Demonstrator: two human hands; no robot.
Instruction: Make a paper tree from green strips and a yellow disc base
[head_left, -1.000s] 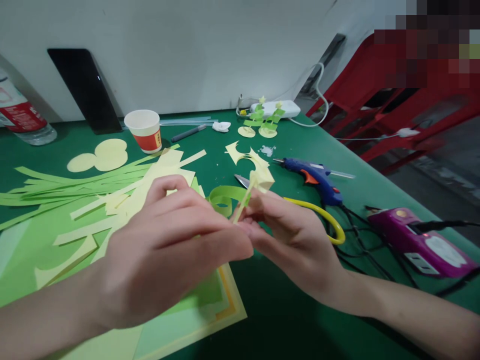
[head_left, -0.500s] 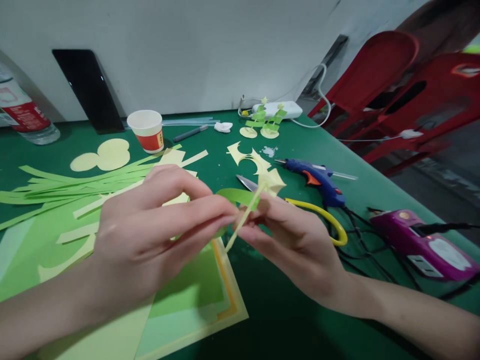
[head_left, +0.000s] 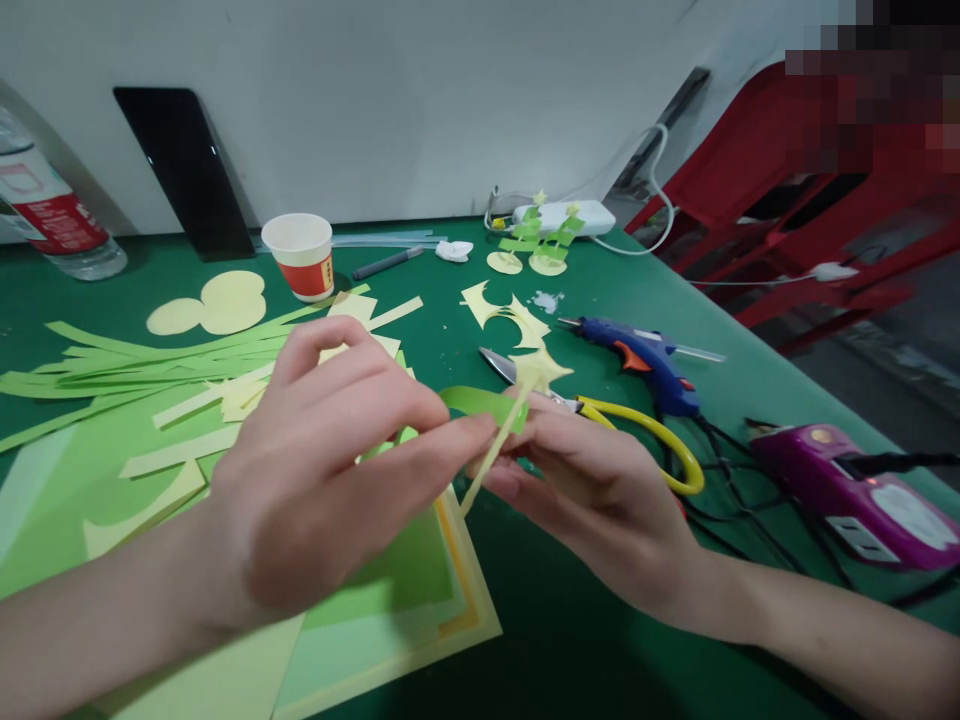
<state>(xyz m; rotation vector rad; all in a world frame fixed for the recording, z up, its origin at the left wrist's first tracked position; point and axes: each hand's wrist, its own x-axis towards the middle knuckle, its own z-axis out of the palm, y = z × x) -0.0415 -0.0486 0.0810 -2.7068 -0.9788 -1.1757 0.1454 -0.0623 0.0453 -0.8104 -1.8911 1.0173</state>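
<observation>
Between my hands is a thin pale-yellow paper stem (head_left: 489,468) topped by a yellow paper star (head_left: 541,370). A green paper strip (head_left: 472,400) curves out to the left of the stem and lies against it. My right hand (head_left: 600,480) pinches the stem and the strip's end between thumb and fingers. Closed at the fingertips, my left hand (head_left: 337,460) presses the green strip at the stem; its exact grip is partly hidden. Yellow-handled scissors (head_left: 645,425) lie behind my right hand. Two finished paper plants (head_left: 551,245) stand on round bases farther back.
A blue glue gun (head_left: 637,355) and a purple power socket (head_left: 855,495) with black cables lie right. Green strips (head_left: 150,355) and paper sheets (head_left: 390,600) spread left. A paper cup (head_left: 300,265), bottle (head_left: 64,215) and leaning phone (head_left: 184,170) are at the back.
My left hand has rolled a little, its fingertips shifting right toward the stem. My right hand keeps its pinch. The whole view has shifted slightly, showing more of the scissors.
</observation>
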